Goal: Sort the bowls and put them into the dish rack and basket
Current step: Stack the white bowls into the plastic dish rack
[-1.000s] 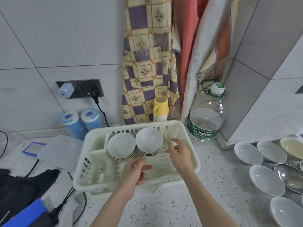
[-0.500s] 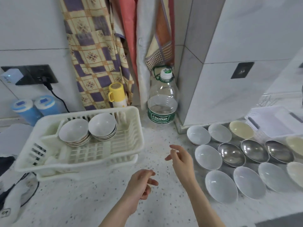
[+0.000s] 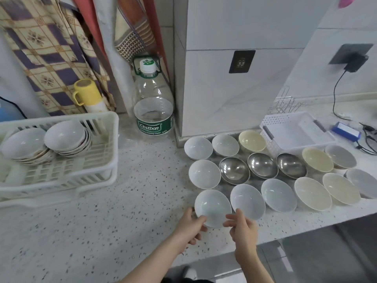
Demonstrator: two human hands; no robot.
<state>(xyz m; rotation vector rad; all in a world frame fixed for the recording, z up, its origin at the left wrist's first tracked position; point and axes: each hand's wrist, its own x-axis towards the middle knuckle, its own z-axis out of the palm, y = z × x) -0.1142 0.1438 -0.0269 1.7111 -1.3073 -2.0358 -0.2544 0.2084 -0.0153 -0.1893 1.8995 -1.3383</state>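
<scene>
Several bowls stand in rows on the speckled counter at the right: white ones, three steel bowls point(image 3: 262, 165) and cream ones point(image 3: 312, 193). My left hand point(image 3: 190, 227) grips the near-left rim of the nearest white bowl point(image 3: 213, 206), thumb on the rim. My right hand point(image 3: 242, 227) touches that bowl's right rim with fairly straight fingers. The white dish rack point(image 3: 111, 152) at the left holds two stacks of white bowls point(image 3: 65, 136). A white basket point(image 3: 285, 124) sits behind the rows.
A large water bottle point(image 3: 153, 111) and a yellow-capped flask point(image 3: 89, 94) stand at the wall between rack and bowls. A wire rack point(image 3: 287, 105) is behind the basket. Cables and a blue box point(image 3: 345, 130) lie at the far right. The counter edge runs near my wrists.
My view has swung right, away from the dish rack. Both hands left the rack, crossed the counter and now sit at the nearest white bowl.
</scene>
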